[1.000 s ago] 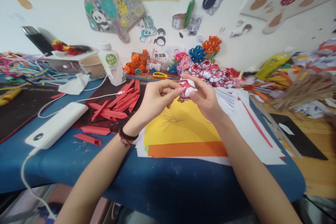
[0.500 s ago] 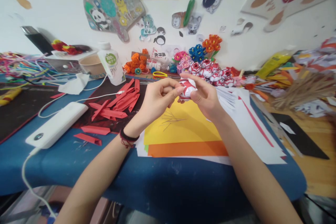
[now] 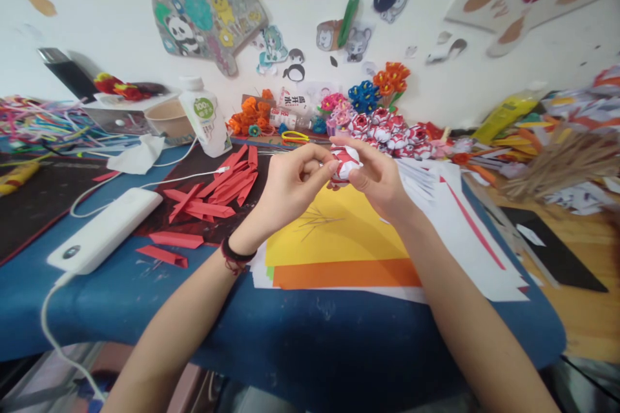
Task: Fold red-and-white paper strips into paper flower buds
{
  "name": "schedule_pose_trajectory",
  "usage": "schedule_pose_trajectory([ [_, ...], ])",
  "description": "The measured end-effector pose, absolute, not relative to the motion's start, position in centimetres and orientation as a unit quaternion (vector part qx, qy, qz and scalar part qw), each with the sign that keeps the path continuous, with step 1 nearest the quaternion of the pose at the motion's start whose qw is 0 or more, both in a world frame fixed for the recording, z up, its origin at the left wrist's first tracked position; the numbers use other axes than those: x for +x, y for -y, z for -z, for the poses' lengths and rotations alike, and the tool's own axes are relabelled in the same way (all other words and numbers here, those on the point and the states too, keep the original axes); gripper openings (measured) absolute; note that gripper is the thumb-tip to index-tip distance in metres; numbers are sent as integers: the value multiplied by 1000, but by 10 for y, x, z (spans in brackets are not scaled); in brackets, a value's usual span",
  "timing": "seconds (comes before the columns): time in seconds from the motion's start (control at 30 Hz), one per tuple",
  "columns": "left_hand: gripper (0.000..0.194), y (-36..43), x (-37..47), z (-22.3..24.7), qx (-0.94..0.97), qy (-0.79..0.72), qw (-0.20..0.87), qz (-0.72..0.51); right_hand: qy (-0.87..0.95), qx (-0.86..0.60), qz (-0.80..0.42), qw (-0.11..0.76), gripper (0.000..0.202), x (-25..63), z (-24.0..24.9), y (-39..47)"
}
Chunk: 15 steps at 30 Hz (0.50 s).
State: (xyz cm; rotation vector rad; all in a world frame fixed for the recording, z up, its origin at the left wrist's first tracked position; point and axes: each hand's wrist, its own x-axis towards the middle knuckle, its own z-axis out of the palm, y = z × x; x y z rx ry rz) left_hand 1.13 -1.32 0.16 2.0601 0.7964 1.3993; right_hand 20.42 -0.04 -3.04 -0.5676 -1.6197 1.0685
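Note:
Between both hands is a red-and-white paper flower (image 3: 347, 161), a rounded bud of folded petals, held above the paper stack. My left hand (image 3: 301, 174) pinches its left side with thumb and index finger. My right hand (image 3: 380, 177) wraps its right side, thumb in front and fingers behind. The fingers cover part of the bud. Underneath lies a yellow sheet (image 3: 368, 232) with several thin sticks (image 3: 317, 219) on it. An orange sheet (image 3: 346, 275) shows below the yellow one.
Folded red paper strips (image 3: 227, 187) lie to the left, near a white power bank (image 3: 106, 229) and its cable. Behind stand a white bottle (image 3: 206, 117), yellow-handled scissors (image 3: 295, 137) and finished red-and-white flowers (image 3: 387, 132). White paper (image 3: 465, 245) spreads rightward.
The paper flower has turned slightly between my fingers, showing its red and white petals at a different angle. Both hands stay almost in place, still holding it.

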Motion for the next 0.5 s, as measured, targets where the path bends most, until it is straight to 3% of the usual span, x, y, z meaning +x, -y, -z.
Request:
schedule_pose_trajectory([
  [0.2,14,15,11,0,801,-301,118,-503,686,-235,-433,535,56,203,30,0],
  [0.5,40,11,12,-1,747,-287,305,-516,673,-235,-460,530,60,205,30,0],
])
